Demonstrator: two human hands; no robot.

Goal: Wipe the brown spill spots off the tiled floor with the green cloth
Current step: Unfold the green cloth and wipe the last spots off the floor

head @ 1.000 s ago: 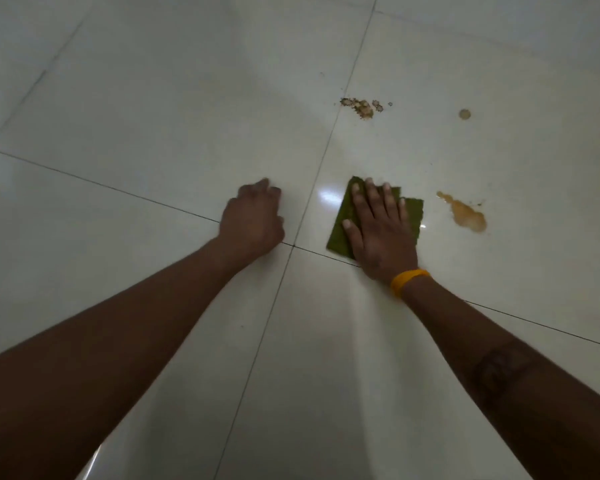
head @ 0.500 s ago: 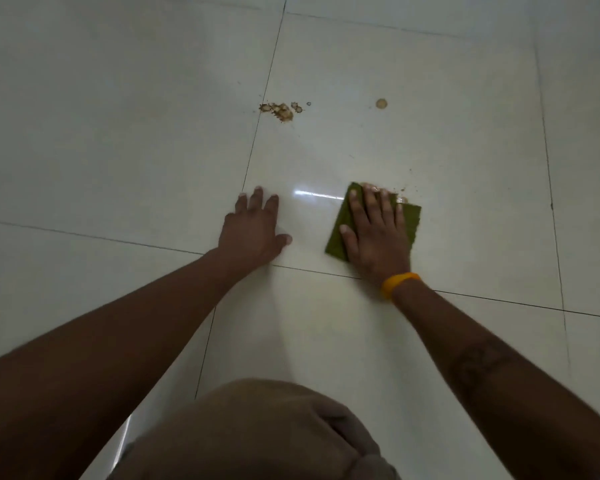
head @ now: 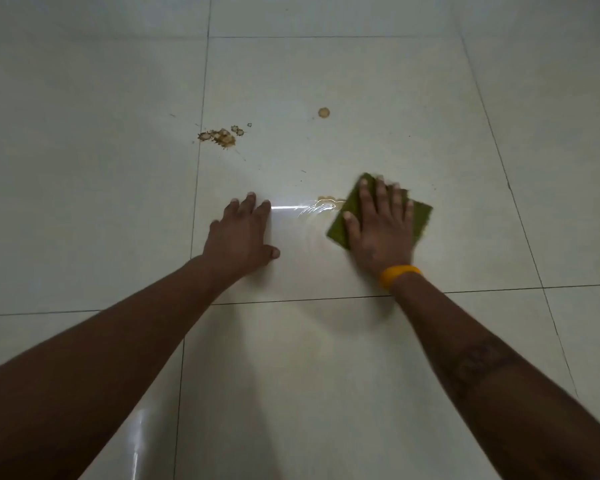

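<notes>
- The tiled floor fills the whole frame, pale and glossy, with dark grout lines.
- The left hand lies at centre frame, palm down on the tile, fingers spread and holding nothing.
- The right hand, right of centre, presses flat on the green cloth, fingers extended rather than curled round it.
- The cloth lies as a diamond, one corner pointing to the upper frame; no long axis or writing can be made out.
- A yellow wristband circles the right wrist.
- A brown splatter sits upper left of centre.
- A faint smear touches the cloth's left edge.
- A small round spot lies above.
</notes>
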